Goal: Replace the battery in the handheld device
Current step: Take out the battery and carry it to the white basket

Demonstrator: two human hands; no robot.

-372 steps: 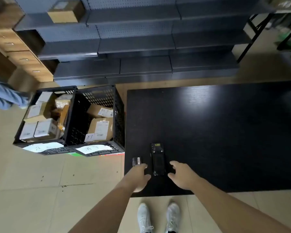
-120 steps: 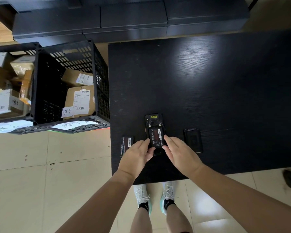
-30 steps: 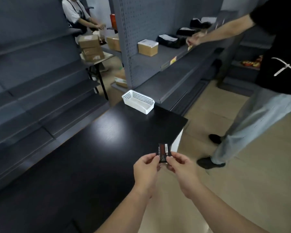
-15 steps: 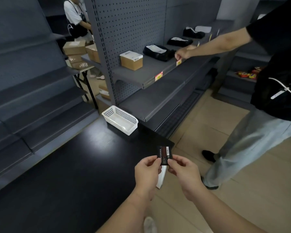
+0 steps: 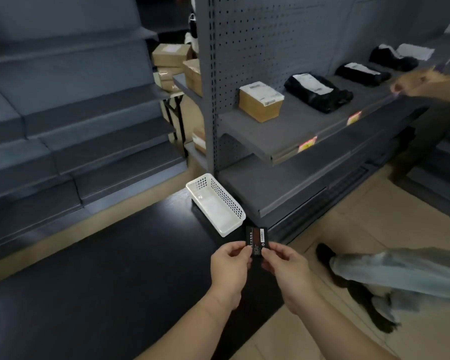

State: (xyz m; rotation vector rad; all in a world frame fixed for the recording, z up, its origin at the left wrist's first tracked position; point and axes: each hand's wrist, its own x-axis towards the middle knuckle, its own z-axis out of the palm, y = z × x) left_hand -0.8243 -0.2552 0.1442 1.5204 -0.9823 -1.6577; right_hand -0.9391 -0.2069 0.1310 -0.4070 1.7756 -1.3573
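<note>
A flat black battery (image 5: 256, 240) with a red and white label is held upright in the air over the right end of the black table (image 5: 102, 268). My left hand (image 5: 229, 268) pinches its left edge and my right hand (image 5: 286, 268) pinches its right edge. A white perforated basket (image 5: 215, 202) stands on the table's far right corner, just beyond the battery. The handheld device and its cover are out of view.
Grey shelving (image 5: 296, 131) rises right behind the basket, carrying a cardboard box (image 5: 260, 101) and black parcels (image 5: 317, 92). Another person's legs (image 5: 390, 274) and reaching hand (image 5: 424, 83) are at the right. Low grey shelves (image 5: 63, 126) run along the left.
My view has swung further right along the table, bringing the white basket closer to the battery. Both hands still hold the battery. The other person has shifted to the right.
</note>
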